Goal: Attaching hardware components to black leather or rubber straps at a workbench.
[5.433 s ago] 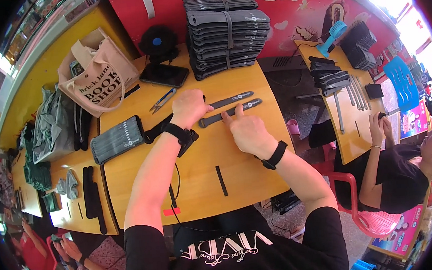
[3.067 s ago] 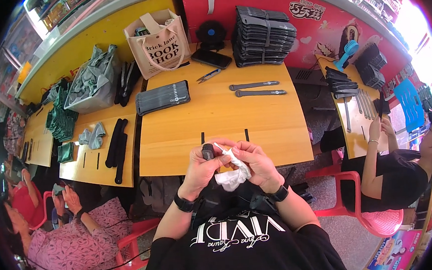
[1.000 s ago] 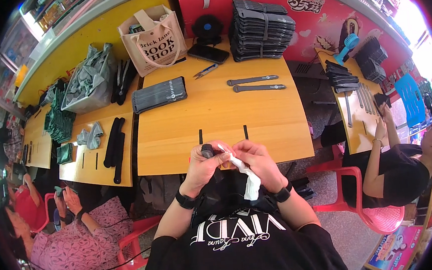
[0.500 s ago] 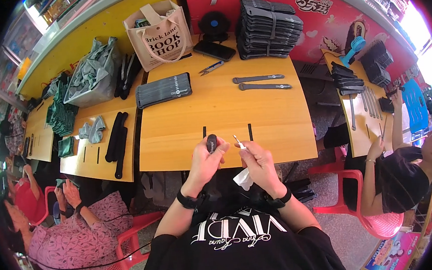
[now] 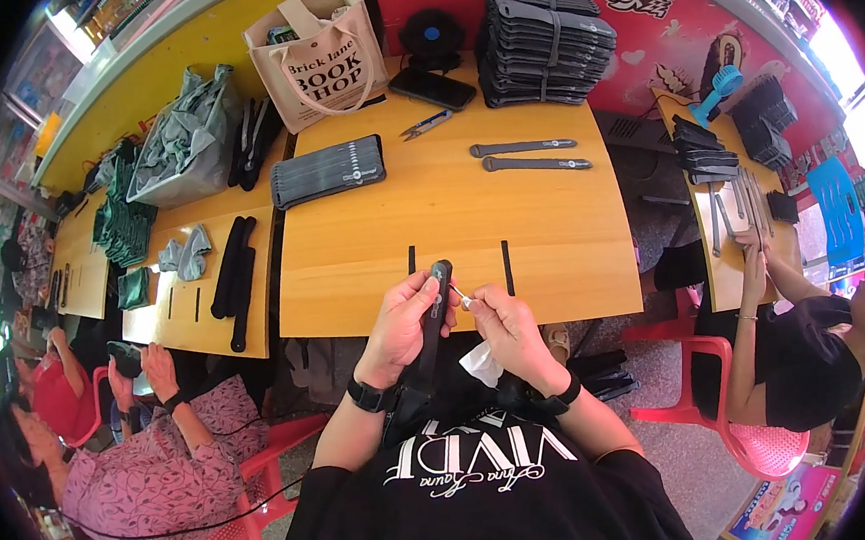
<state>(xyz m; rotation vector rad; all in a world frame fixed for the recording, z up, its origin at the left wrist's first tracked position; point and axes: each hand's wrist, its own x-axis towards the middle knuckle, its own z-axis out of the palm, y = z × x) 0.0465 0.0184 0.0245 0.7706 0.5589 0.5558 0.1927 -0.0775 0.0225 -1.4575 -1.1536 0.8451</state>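
Observation:
A dark grey strap [image 5: 442,272] with a rounded end and small pale print is gripped in my left hand [image 5: 399,324], its length hanging down toward my shirt. My right hand [image 5: 513,337] pinches a slim tool with a thin metal tip [image 5: 461,296], held close to the strap; whether it touches I cannot tell. A crumpled white cloth or tissue [image 5: 480,365] sticks out below the right palm. Both hands are just over the table's [image 5: 352,266] near edge. Two similar grey straps [image 5: 524,147] lie side by side at the far right of the table.
Farther back are a neat row of grey straps [image 5: 327,172], thread snips [image 5: 427,125], a black phone [image 5: 432,87], a canvas tote bag [image 5: 323,62], a small fan [image 5: 432,34] and a tall bundle of straps [image 5: 543,46]. People work at tables on both sides.
My left hand has turned the strap so more of its length shows. The right hand's tool tip has moved left and down, close to the strap.

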